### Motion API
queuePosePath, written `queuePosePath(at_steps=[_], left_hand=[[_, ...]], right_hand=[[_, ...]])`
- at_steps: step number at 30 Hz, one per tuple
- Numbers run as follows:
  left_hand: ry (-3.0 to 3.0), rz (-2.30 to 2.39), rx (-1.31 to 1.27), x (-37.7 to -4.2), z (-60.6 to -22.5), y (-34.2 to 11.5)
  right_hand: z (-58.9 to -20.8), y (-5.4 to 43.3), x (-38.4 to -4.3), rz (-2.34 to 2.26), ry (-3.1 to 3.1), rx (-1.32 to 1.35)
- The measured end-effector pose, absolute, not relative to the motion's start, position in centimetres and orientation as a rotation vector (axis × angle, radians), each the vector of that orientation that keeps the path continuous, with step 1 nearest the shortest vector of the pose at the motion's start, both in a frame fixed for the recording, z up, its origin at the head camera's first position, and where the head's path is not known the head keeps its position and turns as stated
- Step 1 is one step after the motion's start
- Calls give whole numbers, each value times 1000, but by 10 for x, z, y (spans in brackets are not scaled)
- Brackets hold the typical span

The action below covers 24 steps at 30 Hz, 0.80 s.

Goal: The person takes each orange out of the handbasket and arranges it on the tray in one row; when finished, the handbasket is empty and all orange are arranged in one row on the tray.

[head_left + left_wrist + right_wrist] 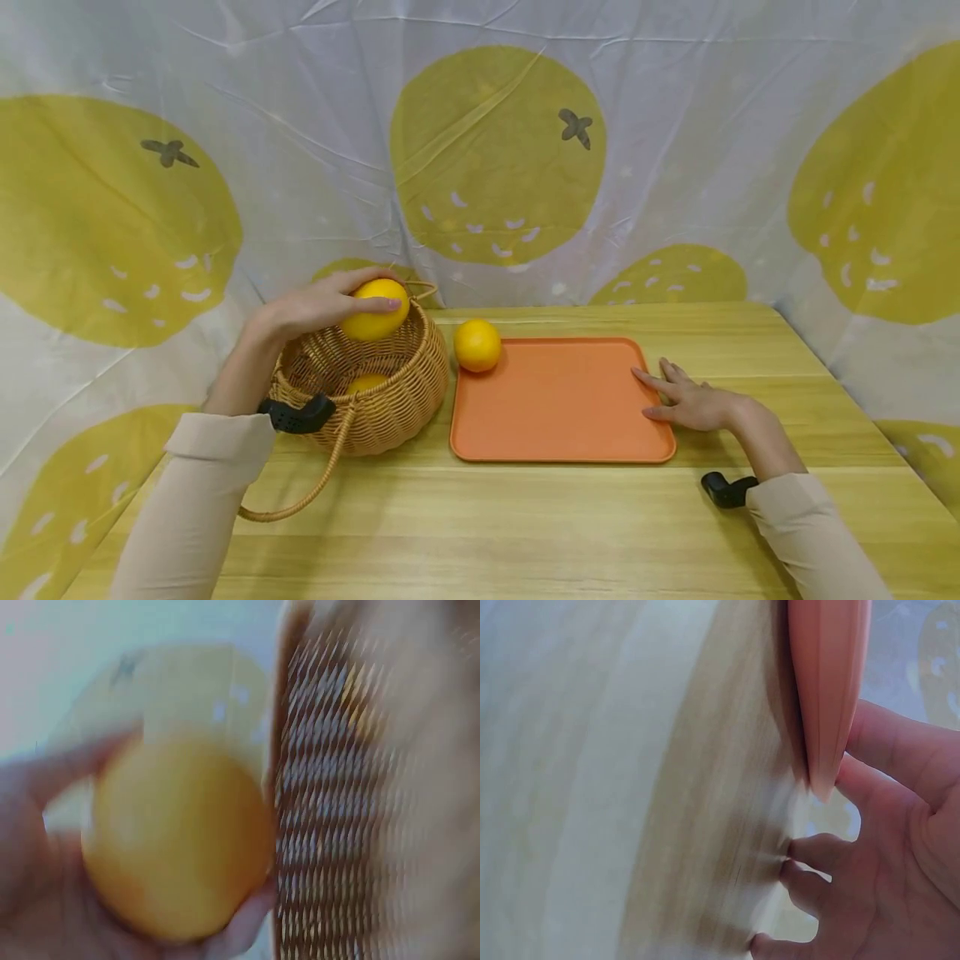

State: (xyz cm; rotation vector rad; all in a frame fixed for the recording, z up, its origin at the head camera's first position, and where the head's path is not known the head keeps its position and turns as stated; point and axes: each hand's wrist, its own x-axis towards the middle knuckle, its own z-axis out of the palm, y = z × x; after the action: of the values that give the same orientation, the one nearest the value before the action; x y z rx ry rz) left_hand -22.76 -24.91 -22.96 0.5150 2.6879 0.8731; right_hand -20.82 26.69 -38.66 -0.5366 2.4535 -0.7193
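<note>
My left hand [318, 304] holds a yellow-orange orange [373, 323] above the opening of a wicker basket [408, 408], thumb on its near side and fingers round the far side. In the left wrist view that orange [180, 840] looks blurred beside the woven basket wall [322, 825]. Deeper in the basket lies another orange [366, 382], partly hidden by the rim. A third orange [477, 345] sits at the far left corner of an orange tray [562, 408]. With fingers spread, my right hand [693, 402] touches the tray's right edge, other fingertips resting on the table.
The basket's handle [300, 504] hangs down on the near side over the wooden table [480, 533]. Behind the table and along its sides hangs a pale cloth [315, 167] printed with large yellow fruit. Each wrist carries a black device [727, 490].
</note>
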Motion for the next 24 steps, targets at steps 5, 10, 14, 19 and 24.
queuePosePath(at_steps=[5,10,14,19,24], left_hand=[[2820,1036,374,-201,-233,-227],[2878,1070,357,-173,-244,-205],[2932,1098,378,-155,-253,-181],[2923,1238,357,-137,-258,-157],[2875,1329,383,-127,-265,-136]], right_hand=[[-386,268,-208,-717,2461,-534],[-389,269,-209,-708,2463,-533],[-389,270,-209,-705,2464,-530],[-390,269,-210,-706,2458,-535],[-389,266,-210,-706,2454,-537]])
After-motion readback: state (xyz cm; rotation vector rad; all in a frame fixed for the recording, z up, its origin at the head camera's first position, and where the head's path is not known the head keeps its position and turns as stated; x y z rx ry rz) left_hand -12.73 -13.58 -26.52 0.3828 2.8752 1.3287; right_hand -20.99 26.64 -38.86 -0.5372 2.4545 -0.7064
